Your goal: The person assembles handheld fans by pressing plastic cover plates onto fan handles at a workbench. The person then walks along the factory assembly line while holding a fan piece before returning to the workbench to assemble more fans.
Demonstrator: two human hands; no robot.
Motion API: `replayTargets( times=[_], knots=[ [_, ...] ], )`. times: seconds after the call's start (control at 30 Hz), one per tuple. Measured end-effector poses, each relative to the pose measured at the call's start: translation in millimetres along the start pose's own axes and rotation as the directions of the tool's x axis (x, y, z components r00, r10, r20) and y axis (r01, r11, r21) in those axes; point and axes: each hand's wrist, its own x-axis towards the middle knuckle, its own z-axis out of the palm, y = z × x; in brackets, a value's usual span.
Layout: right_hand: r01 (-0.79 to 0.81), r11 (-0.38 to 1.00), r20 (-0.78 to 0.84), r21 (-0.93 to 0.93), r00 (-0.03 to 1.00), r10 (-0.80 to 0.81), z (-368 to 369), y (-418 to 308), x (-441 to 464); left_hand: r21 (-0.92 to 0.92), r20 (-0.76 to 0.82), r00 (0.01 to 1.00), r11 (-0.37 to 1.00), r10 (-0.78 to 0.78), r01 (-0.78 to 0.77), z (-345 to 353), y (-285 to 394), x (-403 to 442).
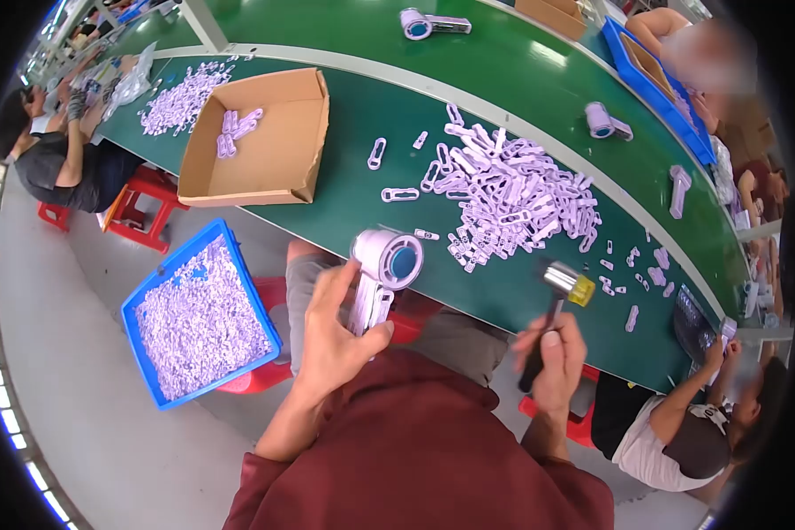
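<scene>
My left hand [329, 343] is closed round the handle of a lilac handheld fan [378, 256]. The fan's round head, with a teal centre, points up and away from me over the table's near edge. In my right hand [558, 355] is a small hammer [554, 305], gripped by its dark handle. Its head is shiny metal with a yellow face and is slightly blurred, apart from the fan. Beyond both hands, a heap of lilac plastic parts [521, 190] lies on the green table [353, 216].
A cardboard box [283, 155] holds a few lilac pieces. Left of me, a blue tray [254, 296] is full of small lilac parts. More fans, such as one fan [599, 121], lie on the green surface beyond the pale rail. Co-workers sit at left and right.
</scene>
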Motion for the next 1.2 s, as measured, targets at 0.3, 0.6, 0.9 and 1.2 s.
replayTargets(
  times=[0.3,0.6,0.9,1.2],
  knots=[
    [0.052,0.989,0.467,-0.139,0.884,0.019,69.1,-14.4,32.7,-0.139,-0.008,0.983,0.974,-0.182,0.179,3.9,-12.7,-0.3],
    [0.36,0.881,0.542,-0.306,0.827,-0.149,101.7,-18.1,46.3,-0.061,-0.156,0.978,0.989,-0.141,0.133,3.7,-21.4,3.4],
    [0.446,0.796,0.57,-0.41,0.806,-0.159,110.4,-22.5,47.8,-0.063,-0.172,0.977,0.991,-0.125,0.116,5.2,-22.7,9.8],
    [0.507,0.698,0.602,-0.506,0.787,-0.135,106.5,-26.3,47.2,-0.033,-0.215,0.975,0.998,-0.05,0.044,10.9,-30.7,6.0]
  ],
)
